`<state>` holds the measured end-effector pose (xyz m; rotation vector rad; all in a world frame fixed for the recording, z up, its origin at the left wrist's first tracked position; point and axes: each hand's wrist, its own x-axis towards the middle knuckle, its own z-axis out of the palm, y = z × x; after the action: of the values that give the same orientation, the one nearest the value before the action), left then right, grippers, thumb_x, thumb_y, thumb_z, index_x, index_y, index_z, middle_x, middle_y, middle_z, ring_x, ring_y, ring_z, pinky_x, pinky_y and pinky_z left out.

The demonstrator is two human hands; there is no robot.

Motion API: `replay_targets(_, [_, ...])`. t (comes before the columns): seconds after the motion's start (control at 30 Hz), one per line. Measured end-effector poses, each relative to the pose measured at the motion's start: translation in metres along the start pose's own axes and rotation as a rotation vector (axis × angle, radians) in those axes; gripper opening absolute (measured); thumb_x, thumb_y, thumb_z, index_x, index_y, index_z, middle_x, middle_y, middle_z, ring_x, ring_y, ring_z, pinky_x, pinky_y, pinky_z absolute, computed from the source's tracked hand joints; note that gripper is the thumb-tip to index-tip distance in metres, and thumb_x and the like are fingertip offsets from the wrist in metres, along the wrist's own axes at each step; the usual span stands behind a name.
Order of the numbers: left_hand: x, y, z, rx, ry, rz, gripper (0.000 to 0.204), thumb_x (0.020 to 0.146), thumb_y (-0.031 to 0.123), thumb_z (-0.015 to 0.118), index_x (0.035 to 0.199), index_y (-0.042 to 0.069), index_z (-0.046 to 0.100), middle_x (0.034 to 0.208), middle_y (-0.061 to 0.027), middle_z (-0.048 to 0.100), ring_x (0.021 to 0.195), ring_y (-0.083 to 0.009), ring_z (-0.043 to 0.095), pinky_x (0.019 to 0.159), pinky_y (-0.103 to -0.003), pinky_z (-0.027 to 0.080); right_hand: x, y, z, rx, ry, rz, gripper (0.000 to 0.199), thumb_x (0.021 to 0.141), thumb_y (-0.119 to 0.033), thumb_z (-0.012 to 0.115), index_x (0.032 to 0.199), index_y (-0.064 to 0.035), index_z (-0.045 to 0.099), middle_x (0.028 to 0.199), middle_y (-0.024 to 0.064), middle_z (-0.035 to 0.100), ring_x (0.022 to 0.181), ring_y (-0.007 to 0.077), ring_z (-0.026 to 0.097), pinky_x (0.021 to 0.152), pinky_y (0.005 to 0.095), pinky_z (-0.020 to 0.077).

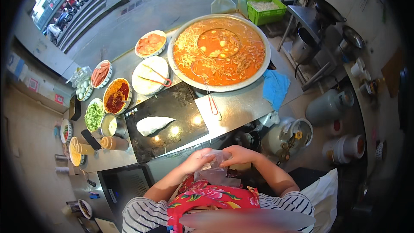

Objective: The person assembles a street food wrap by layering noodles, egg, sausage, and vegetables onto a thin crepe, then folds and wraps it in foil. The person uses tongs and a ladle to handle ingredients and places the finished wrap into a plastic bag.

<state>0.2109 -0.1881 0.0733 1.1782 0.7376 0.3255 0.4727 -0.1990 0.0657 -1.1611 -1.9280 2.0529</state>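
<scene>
Both hands, left hand and right hand, grip a clear plastic bag.

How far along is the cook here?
Looks done: a white dough piece lies on the black griddle, and the big pan of red broth is full. In hand: left hand and right hand both grip a clear plastic bag. Left: nothing is in the bag yet.

Clear plastic bag between both hands; another clear bag behind the big pan.
</scene>
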Motion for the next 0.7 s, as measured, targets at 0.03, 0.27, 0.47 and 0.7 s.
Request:
replay_targets(0.03, [-0.014,0.006,-0.003,0.103,0.126,0.034,0.018,0.102,0.020,0.057,0.111,0.005,0.062,0.096,0.0019,0.061,0.087,-0.0066,0.053,0.078,-0.024,0.045,-0.002,-0.004,0.007,0.365,0.186,-0.112,0.051,0.087,-0.025,0.076,0.129,-0.0024,0.058,0.110,0.0122,0.069,0.102,0.0219,0.067,0.092,0.0360,0.0511])
replay_targets(0.27, [-0.077,0.027,-0.006,0.104,0.488,0.156,0.015,0.101,0.019,0.059,0.108,0.007,0.054,0.096,0.0012,0.058,0.090,-0.0069,0.055,0.079,-0.025,0.047,0.033,-0.046,0.073,0.799,0.052,-0.293,0.039,0.093,-0.023,0.070,0.125,-0.0015,0.059,0.115,0.0122,0.068,0.105,0.0205,0.067,0.094,0.0344,0.0522])
replay_targets(0.47, [-0.124,0.054,-0.049,0.594,0.927,0.322,0.042,0.086,0.019,0.078,0.113,0.004,0.050,0.102,-0.0102,0.061,0.094,-0.0204,0.061,0.082,-0.034,0.051,0.076,-0.083,0.093,0.893,0.486,-0.221,0.020,0.101,-0.017,0.059,0.106,0.0015,0.064,0.094,0.0069,0.070,0.085,0.0143,0.067,0.076,0.0282,0.0534])
replay_targets(0.7, [-0.182,0.047,-0.053,0.715,0.632,0.410,0.027,0.091,0.026,0.067,0.083,0.002,0.060,0.081,-0.0157,0.056,0.082,-0.0338,0.057,0.073,-0.041,0.046,0.129,-0.128,0.128,0.902,0.295,-0.185,0.033,0.094,-0.009,0.067,0.125,-0.0023,0.058,0.117,0.0096,0.065,0.101,0.0194,0.065,0.089,0.0309,0.0510])
